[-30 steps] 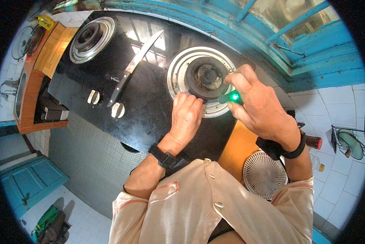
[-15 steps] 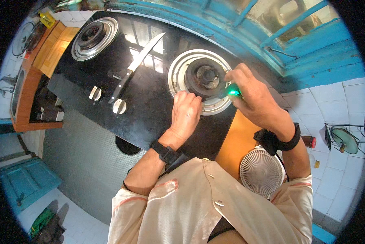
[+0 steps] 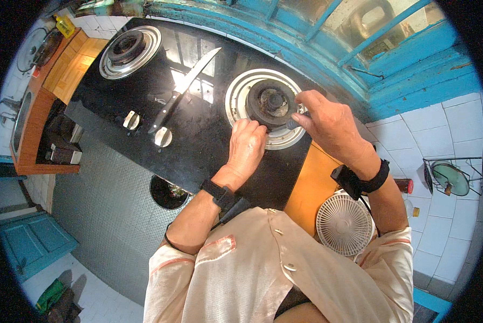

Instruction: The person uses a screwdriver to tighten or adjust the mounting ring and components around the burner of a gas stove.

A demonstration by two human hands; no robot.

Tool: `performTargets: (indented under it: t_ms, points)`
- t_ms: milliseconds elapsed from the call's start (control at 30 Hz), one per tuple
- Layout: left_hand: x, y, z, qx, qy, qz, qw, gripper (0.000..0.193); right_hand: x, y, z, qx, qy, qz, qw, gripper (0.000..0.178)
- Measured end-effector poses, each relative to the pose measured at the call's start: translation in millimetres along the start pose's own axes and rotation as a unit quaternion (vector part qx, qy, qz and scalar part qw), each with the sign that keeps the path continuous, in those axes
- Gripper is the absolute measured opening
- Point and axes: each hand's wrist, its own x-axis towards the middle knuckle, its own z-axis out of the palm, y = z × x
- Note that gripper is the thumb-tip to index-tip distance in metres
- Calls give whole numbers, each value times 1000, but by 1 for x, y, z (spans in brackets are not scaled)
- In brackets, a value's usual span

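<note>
On a black glass stove (image 3: 198,145), my left hand (image 3: 247,146) rests on the right burner (image 3: 271,102). Its fingers curl over the near rim of the dark burner head. My right hand (image 3: 330,126) comes in from the right, closed on a small tool (image 3: 291,123). Only the tool's dark tip shows, touching the burner's right side; the rest is hidden in my fist. Both wrists wear black bands.
A long knife (image 3: 185,89) lies on the glass between the right burner and the left burner (image 3: 129,46). Two round knobs (image 3: 163,137) sit at the front edge. A white fan (image 3: 344,223) stands by the orange counter (image 3: 311,185). A dark bin (image 3: 168,192) is below.
My right hand has turned over the burner's right edge, so the tool's green part no longer shows. My left hand stays on the burner.
</note>
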Motion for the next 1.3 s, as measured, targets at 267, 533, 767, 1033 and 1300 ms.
performTargets:
  t_ms: [267,533,767,1033,1300]
  points:
    - [1,-1,-1,-3,9,9,1000,15,-2,-3,-8,44,5,-22,999,32]
    - [3,1,1,50,9,39,998,10,-4,-9,-4,56,15,-30,998,31]
    - [1,3,0,40,6,25,999,12,-9,4,7,102,41,-39,993,29]
    - [1,8,-6,23,3,10,1000,16,-22,14,10,155,77,-8,985,27]
    - [3,8,-3,39,5,4,999,16,-35,19,15,197,97,38,975,25]
